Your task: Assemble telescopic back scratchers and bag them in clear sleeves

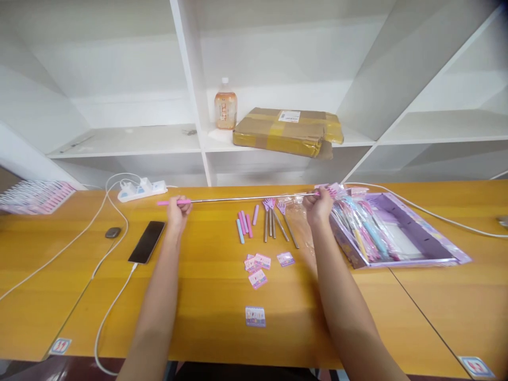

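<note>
My left hand is closed round the pink handle of a telescopic back scratcher, pulled out long and held level above the table. My right hand is closed on its other end, by the pink claw head. Below the rod lie several pink and blue handle sleeves and several collapsed scratchers with pink claw heads. Nearer to me sit small pink printed cards, and one more card lies alone.
A purple display box with packaged scratchers sits at the right. A phone on a white cable, a dark fob and a power strip lie left. Shelves behind hold a bottle and a cardboard parcel. Pink packets at far left.
</note>
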